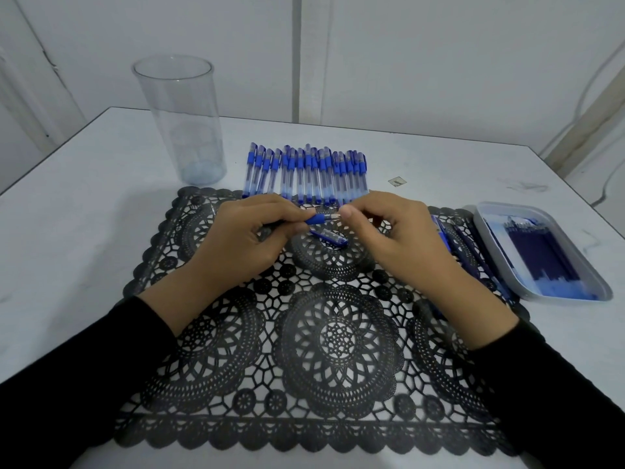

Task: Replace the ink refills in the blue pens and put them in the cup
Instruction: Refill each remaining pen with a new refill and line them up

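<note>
Gripping blue pen point(325, 217) mid-frame: left hand point(243, 231) curled round barrel, right hand point(389, 231) fingers point(347, 211) pinching clear tip. Light, stiff, slick plastic; likely best held at the rubber grip point(316, 219) when unscrewing.

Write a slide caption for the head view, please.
Left hand and right hand grip a blue plastic pen above a black lace placemat, tall clear plastic cup beyond.
</note>
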`<state>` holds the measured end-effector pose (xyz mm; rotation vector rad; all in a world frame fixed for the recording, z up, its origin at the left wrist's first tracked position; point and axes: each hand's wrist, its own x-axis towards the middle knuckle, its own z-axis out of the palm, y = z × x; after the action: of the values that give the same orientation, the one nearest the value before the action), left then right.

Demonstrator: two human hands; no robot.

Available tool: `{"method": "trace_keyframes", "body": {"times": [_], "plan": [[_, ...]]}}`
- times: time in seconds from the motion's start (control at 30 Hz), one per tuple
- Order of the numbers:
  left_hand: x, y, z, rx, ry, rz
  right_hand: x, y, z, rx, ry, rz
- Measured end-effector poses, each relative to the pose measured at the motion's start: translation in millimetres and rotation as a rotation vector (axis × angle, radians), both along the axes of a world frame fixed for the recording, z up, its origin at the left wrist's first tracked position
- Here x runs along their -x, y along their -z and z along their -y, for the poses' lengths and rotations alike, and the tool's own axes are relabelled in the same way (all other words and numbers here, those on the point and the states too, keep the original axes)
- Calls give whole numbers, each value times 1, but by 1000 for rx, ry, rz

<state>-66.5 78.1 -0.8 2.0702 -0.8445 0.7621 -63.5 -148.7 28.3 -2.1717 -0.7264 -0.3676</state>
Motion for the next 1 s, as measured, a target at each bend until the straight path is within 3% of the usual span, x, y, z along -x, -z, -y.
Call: {"method": "trace_keyframes", "body": {"times": [0.7, 0.9, 1.0], "plan": [[0, 0, -1, -18, 3, 12, 0, 1, -4, 11, -23, -23], [-3, 2, -3, 3, -43, -49, -2, 5, -4, -32, 28, -203], [-5, 3, -7, 26, -83, -79, -4, 8, -2, 127, 99, -195]]}}
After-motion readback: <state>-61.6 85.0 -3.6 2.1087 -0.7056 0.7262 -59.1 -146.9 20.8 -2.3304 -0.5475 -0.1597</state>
